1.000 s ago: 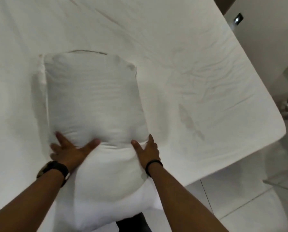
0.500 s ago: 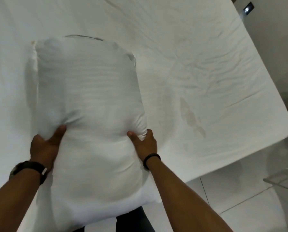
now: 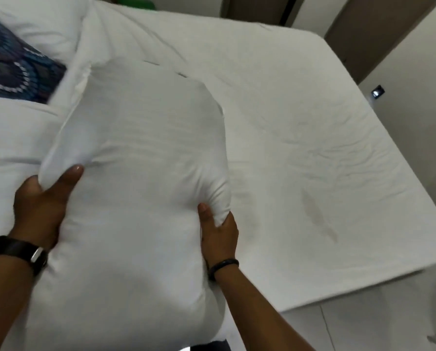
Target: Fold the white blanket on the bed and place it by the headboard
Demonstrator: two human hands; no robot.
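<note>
- Left hand [image 3: 38, 211] and right hand [image 3: 218, 226] each clench a side of the folded blanket [image 3: 136, 198], thumbs dug into the top.
- Change: one second ago the blanket lay on the bed [image 3: 313, 148] under flat palms; now it is lifted and carried.
- Beyond the blanket, left: white pillows [image 3: 34, 24] and a patterned cushion [image 3: 11, 69] have come into view. Judged: folding done, placing underway.
- No legible writing or brand; the watch [image 3: 32, 254] shows none.

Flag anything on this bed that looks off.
A faint yellowish stain marks the sheet near the bed's right edge, and the sheet around it is wrinkled. Nothing else stands out.
</note>
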